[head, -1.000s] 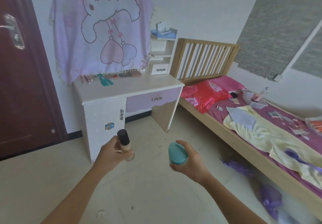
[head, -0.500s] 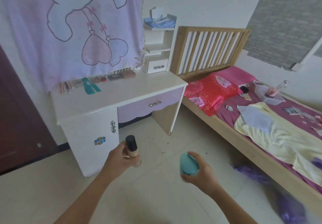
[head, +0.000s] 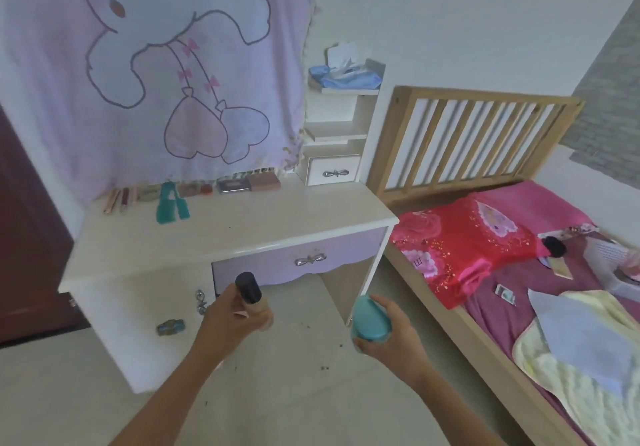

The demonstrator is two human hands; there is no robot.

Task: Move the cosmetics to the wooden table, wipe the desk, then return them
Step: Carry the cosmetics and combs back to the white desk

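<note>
The left hand (head: pixel 227 321) grips a bottle (head: pixel 250 292) with a black cap. Its fingers are wrapped round the pale beige body, and the cap tilts up towards the desk (head: pixel 242 234). What the bottle holds cannot be told. The right hand (head: pixel 388 333) cups a round teal case (head: pixel 370 319) from below, thumb and fingers curled round its edge. The case is closed, so its contents are hidden. Both things are held in the air in front of the desk and below its top. The bottle is before the purple drawer (head: pixel 301 260), and the case is off the desk's right front corner.

The purple drawer is closed. At the desk's back right corner stands a small shelf unit (head: pixel 337 133) with a closed little drawer at its base. Its top shelf carries a blue tissue pack (head: pixel 346 76) with a tissue sticking up.

Along the desk's back edge lies a row of cosmetics. Two flat palettes (head: pixel 249 184) lie nearest the shelf unit, with smaller blurred pieces to their left. Next comes a teal comb-like piece (head: pixel 171 203), and slim tubes (head: pixel 116 200) lie at the left end.

Behind the desk a pink blanket (head: pixel 156 74) printed with a cartoon rabbit hangs on the wall, its fringe reaching down to the row. Left of the desk is a dark red door (head: pixel 20 237). Right of the desk stands a wooden bed (head: pixel 485 341) with a slatted headboard. On it lie a red pillow (head: pixel 460 248), a yellow cover (head: pixel 588 400) and scattered small things. The pale floor (head: pixel 311 393) before the desk shows dark specks.
</note>
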